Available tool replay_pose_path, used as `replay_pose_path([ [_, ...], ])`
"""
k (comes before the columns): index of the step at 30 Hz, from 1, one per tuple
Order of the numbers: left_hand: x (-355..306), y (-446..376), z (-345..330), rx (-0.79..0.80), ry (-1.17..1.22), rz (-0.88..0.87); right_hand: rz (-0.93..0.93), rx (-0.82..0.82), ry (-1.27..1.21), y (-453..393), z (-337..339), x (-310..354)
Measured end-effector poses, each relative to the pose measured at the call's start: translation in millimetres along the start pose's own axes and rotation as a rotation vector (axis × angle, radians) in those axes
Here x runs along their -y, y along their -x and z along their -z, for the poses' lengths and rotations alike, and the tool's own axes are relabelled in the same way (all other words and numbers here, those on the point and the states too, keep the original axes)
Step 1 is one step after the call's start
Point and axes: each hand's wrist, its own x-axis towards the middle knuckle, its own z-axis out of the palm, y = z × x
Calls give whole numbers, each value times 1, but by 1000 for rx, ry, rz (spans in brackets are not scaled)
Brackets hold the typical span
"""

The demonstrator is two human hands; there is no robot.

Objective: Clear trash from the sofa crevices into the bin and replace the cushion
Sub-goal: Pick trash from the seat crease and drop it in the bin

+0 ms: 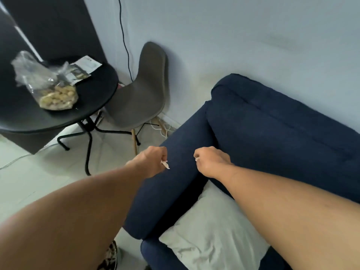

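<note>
Left hand [151, 161] grip pinches scrap [165, 164]; right hand [211, 162] fisted.
</note>
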Motion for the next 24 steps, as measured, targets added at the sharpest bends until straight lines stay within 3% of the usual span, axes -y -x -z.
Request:
replay_pose_path([
  [8, 114, 88, 7, -65, 69, 234, 223, 93, 87, -6, -32, 132],
  [16, 233, 198, -42, -107, 132, 382, 385, 200, 158, 13, -94, 252],
  [24, 287, 261, -93, -30, 192, 533, 457, 294, 197, 37, -154, 324],
])
